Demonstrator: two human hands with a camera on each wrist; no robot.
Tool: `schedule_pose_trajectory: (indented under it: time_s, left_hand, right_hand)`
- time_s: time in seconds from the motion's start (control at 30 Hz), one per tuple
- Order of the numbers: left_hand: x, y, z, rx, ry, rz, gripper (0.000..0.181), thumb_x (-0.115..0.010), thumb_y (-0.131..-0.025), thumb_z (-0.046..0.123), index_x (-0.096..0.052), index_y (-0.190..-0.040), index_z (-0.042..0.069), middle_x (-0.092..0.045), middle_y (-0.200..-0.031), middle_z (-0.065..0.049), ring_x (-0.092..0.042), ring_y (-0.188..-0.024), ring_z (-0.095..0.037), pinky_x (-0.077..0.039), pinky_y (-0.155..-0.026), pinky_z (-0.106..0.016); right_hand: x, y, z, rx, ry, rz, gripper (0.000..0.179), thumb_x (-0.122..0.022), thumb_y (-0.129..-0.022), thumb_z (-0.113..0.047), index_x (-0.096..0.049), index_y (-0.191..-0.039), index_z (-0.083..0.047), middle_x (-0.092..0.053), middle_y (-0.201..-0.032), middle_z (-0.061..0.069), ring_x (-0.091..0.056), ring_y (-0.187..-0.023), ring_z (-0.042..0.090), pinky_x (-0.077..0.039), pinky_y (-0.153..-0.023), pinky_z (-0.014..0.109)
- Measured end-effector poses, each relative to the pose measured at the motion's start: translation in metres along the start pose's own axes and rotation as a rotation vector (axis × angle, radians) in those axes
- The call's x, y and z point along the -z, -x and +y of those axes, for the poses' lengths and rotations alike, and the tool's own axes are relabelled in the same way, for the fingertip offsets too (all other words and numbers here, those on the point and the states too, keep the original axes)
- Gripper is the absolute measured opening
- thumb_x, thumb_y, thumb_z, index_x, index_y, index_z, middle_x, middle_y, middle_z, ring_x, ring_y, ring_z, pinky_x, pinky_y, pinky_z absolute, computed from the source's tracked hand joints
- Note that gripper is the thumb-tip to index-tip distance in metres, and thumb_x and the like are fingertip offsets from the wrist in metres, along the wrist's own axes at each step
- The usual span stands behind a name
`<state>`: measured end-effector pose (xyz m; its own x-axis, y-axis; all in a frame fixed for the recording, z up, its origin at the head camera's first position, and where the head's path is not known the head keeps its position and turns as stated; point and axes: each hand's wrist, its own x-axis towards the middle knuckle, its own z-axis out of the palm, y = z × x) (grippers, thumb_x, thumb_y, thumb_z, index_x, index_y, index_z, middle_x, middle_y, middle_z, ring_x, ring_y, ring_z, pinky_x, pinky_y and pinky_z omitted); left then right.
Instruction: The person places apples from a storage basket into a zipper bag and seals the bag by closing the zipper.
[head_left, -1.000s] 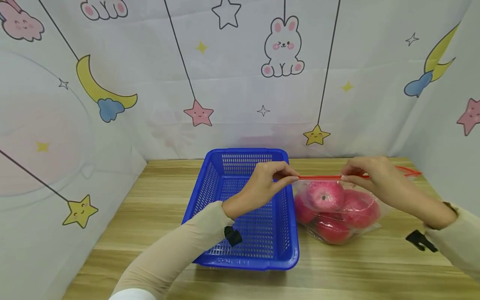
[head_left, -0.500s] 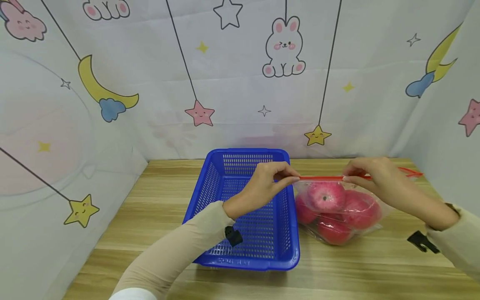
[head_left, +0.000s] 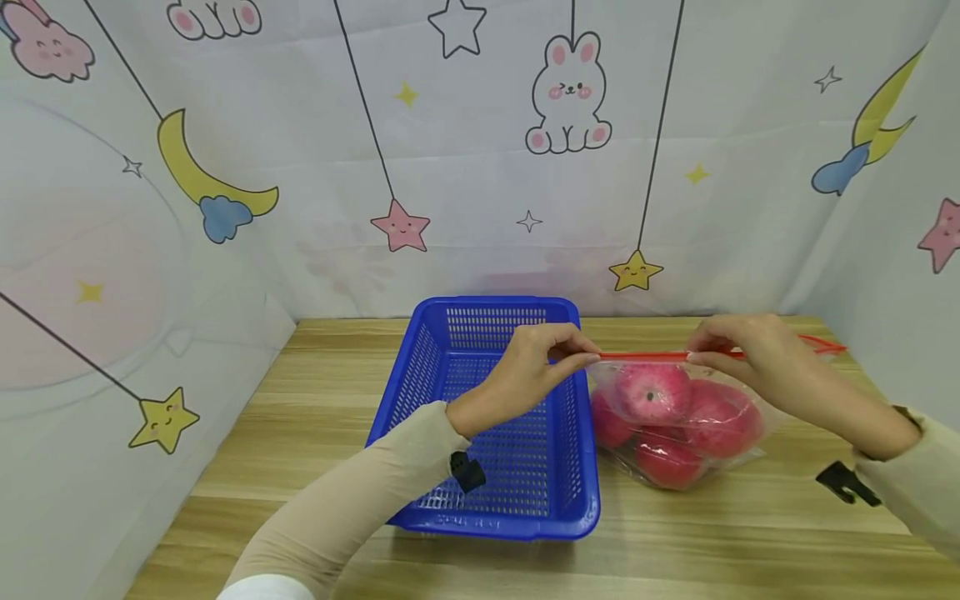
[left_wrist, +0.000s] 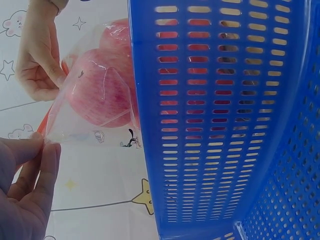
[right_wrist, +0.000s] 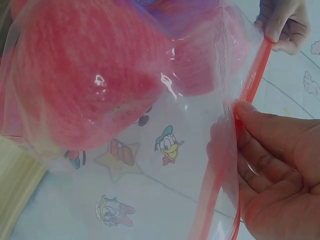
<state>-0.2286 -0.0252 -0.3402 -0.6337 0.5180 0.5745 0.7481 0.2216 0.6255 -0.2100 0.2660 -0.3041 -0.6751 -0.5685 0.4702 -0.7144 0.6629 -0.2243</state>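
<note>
A clear zip bag (head_left: 750, 429) with a red zip strip (head_left: 643, 357) holds several red apples (head_left: 652, 393). My left hand (head_left: 525, 367) pinches the left end of the strip between thumb and fingers, just over the basket's right rim. Farther along the same strip, my right hand (head_left: 750, 354) pinches it. Between the hands the strip runs straight; beyond the right hand its two red edges part into a loop. The right wrist view shows the right thumb (right_wrist: 250, 116) pressed on the strip and cartoon prints on the bag (right_wrist: 170, 145).
A blue plastic basket (head_left: 495, 527) with slotted walls stands left of the bag, right beside it. Both are on a wood-grain table (head_left: 300, 400). A white cloth (head_left: 465, 150) printed with stars, moons and a rabbit hangs behind and at the sides.
The head view has shifted very slightly. Both hands keep their pinch on the strip, and the bag and basket stay in place.
</note>
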Motion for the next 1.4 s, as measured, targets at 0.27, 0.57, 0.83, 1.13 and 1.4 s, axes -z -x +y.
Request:
schedule_pose_trajectory:
  time_s: [0.27,0.57,0.83,1.13,1.4]
  left_hand:
    - [-0.0002,-0.0009,0.0002,-0.006,-0.007,0.005,0.005,-0.07,-0.092,0.004,-0.074,-0.095,0.004,-0.072,-0.09,-0.002,-0.064,-0.078,-0.001,-0.055,-0.07,-0.019]
    - [-0.0003,-0.0003,0.0007,0.005,0.008,-0.007,0.006,-0.068,-0.094,0.005,-0.074,-0.096,0.003,-0.072,-0.091,-0.003,-0.065,-0.079,-0.006,-0.055,-0.07,-0.02]
    - [-0.0001,-0.0003,0.0001,0.004,0.0,-0.007,0.006,-0.069,-0.094,0.005,-0.074,-0.096,0.003,-0.071,-0.091,-0.003,-0.064,-0.08,-0.003,-0.055,-0.072,-0.02]
    - [0.0003,-0.0003,-0.0002,-0.001,0.0,-0.003,0.006,-0.069,-0.094,0.005,-0.074,-0.095,0.003,-0.071,-0.09,-0.003,-0.065,-0.08,-0.004,-0.055,-0.071,-0.02]
    - [0.0001,-0.0005,-0.0008,-0.005,0.003,0.002,0.006,-0.069,-0.093,0.006,-0.074,-0.095,0.003,-0.072,-0.09,-0.003,-0.065,-0.079,-0.004,-0.055,-0.07,-0.02]
  right_hand:
    - [0.0008,0.0005,0.0006,-0.003,-0.003,-0.003,0.024,-0.086,-0.072,-0.002,-0.071,-0.087,-0.014,-0.064,-0.078,-0.013,-0.062,-0.071,0.002,-0.055,-0.064,0.024]
    - [-0.0001,0.0012,0.0019,-0.002,-0.003,0.001,0.025,-0.086,-0.072,-0.002,-0.07,-0.086,-0.015,-0.064,-0.078,-0.014,-0.063,-0.072,0.003,-0.056,-0.065,0.026]
    - [-0.0004,0.0016,0.003,0.008,-0.001,0.011,0.026,-0.086,-0.072,-0.002,-0.07,-0.086,-0.016,-0.064,-0.078,-0.015,-0.063,-0.072,0.003,-0.054,-0.065,0.022]
    - [-0.0002,0.0016,0.005,0.026,0.009,0.021,0.028,-0.087,-0.07,-0.001,-0.069,-0.085,-0.016,-0.065,-0.079,-0.015,-0.064,-0.072,0.003,-0.053,-0.065,0.019]
    - [-0.0002,0.0027,0.0063,0.025,0.013,0.026,0.028,-0.087,-0.07,0.0,-0.069,-0.084,-0.016,-0.064,-0.078,-0.015,-0.063,-0.071,0.002,-0.051,-0.065,0.016]
